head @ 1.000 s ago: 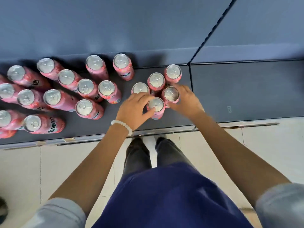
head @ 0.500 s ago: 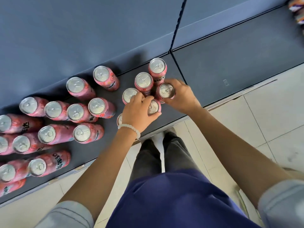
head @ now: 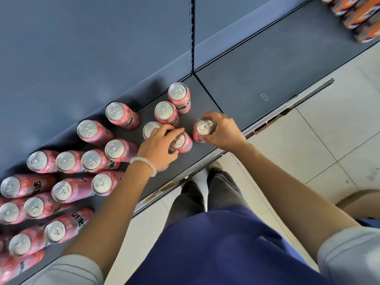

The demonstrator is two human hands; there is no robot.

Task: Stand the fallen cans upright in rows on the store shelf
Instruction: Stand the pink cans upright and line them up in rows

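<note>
Since half a second ago the right hand [head: 223,131] is drawing its gripped can [head: 204,129] rightward while the left hand [head: 158,145] is clasping another [head: 181,141]; all visible cans are standing, rows ragged.

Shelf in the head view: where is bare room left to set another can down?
Bare shelf lies right of the divider seam, between the right hand and the orange packs. A narrower strip runs behind the pink cans along the back panel. Left of the left hand it is crowded.
</note>
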